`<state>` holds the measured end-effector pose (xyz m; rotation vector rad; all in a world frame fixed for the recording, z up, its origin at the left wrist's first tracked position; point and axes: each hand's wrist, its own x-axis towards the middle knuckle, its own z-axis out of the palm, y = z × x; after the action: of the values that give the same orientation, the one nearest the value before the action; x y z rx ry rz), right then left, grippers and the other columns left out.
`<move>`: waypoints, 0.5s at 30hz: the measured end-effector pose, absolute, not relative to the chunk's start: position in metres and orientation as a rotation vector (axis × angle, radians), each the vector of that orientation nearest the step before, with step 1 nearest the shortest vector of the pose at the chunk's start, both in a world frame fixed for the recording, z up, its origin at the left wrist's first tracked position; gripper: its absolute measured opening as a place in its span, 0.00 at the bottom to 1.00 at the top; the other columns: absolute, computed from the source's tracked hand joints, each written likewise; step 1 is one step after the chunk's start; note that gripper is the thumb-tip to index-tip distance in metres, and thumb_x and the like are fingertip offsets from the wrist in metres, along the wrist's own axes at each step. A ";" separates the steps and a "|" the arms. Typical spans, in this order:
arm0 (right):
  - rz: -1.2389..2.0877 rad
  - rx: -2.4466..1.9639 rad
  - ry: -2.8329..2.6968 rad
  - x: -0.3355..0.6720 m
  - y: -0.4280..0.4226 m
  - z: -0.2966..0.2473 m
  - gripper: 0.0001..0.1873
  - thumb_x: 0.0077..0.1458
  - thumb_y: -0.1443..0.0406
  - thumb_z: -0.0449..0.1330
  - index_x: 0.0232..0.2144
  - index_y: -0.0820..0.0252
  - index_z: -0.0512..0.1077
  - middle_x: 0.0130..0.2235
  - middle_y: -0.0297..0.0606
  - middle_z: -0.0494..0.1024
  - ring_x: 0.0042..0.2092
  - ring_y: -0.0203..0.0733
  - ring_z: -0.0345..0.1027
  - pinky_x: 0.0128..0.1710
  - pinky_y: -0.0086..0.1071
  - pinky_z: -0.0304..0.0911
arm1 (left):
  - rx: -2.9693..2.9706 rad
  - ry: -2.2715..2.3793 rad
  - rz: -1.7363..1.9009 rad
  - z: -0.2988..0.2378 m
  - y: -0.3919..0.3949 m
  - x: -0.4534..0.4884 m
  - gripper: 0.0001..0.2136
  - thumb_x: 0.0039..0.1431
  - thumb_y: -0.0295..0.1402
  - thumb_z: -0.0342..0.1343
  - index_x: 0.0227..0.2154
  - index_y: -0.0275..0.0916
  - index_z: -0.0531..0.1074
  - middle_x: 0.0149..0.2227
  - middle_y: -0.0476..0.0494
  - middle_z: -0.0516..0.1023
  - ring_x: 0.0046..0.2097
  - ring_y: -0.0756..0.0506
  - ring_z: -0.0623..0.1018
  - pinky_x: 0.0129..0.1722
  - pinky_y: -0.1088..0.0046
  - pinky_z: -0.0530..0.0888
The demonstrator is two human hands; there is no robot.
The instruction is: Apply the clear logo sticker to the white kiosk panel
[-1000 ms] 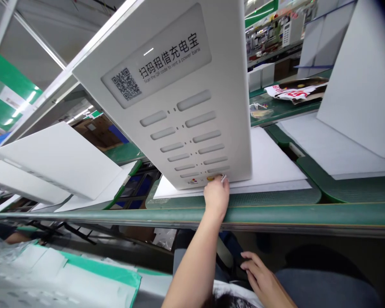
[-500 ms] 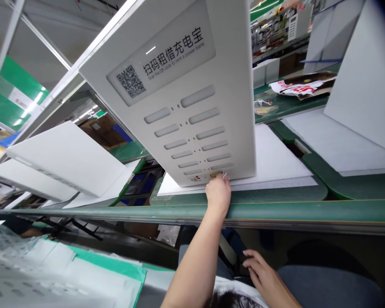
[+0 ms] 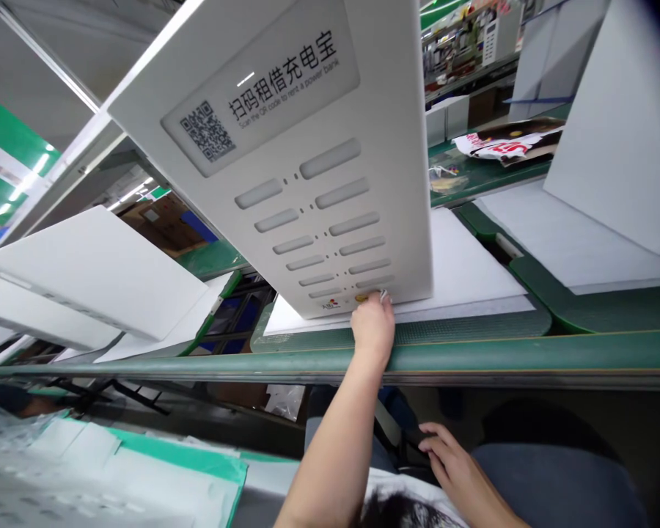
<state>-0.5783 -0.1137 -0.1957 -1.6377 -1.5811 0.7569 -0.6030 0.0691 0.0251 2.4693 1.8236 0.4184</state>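
Power bank cabinet (image 3: 302,231) — "扫码租借充电宝" — left hand (image 3: 372,328) at base.

A tiny white sliver (image 3: 383,295) at the fingertips of the left hand (image 3: 371,330), too small to identify

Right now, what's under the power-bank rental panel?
Under the power-bank rental panel, a white foam sheet lies on a green mat. The panel hides the sheet's middle, so anything directly beneath can't be seen.

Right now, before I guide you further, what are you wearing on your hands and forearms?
The left hand and right hand are bare: no gloves, and no ring, watch or bracelet shows. The left forearm is bare too, with no sleeve in view.
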 end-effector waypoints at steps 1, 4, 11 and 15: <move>0.748 -1.647 -1.576 -0.580 -0.114 -0.195 0.17 0.53 0.69 0.42 0.32 0.62 0.71 0.47 0.48 0.69 0.42 0.38 0.71 0.42 0.31 0.68 | 2.478 1.798 0.417 0.025 0.069 -0.600 0.12 0.61 0.36 0.44 0.36 0.39 0.71 0.31 0.41 0.77 0.34 0.39 0.77 0.33 0.69 0.69; 0.770 -1.644 -1.602 -0.582 -0.113 -0.195 0.17 0.52 0.70 0.42 0.32 0.62 0.70 0.48 0.48 0.68 0.43 0.37 0.70 0.43 0.30 0.67 | 2.478 1.766 0.424 0.025 0.072 -0.608 0.12 0.61 0.38 0.44 0.36 0.40 0.71 0.31 0.42 0.77 0.35 0.40 0.77 0.33 0.69 0.69; 0.805 -1.654 -1.682 -0.581 -0.112 -0.192 0.18 0.55 0.68 0.41 0.34 0.62 0.70 0.49 0.49 0.67 0.43 0.36 0.70 0.43 0.30 0.67 | 2.374 1.894 0.467 0.027 0.078 -0.639 0.13 0.62 0.35 0.42 0.37 0.35 0.71 0.32 0.36 0.77 0.36 0.38 0.77 0.35 0.67 0.70; 0.697 -1.650 -1.691 -0.588 -0.115 -0.191 0.17 0.54 0.68 0.41 0.31 0.62 0.71 0.46 0.49 0.69 0.42 0.37 0.71 0.41 0.29 0.68 | 2.412 1.750 0.480 0.025 0.071 -0.616 0.12 0.61 0.37 0.45 0.36 0.39 0.71 0.32 0.41 0.77 0.35 0.41 0.77 0.35 0.69 0.71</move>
<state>-0.5877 -0.1149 -0.1909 -1.6500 -1.6909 0.6974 -0.6157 0.0711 0.0254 2.4122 1.7499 0.4800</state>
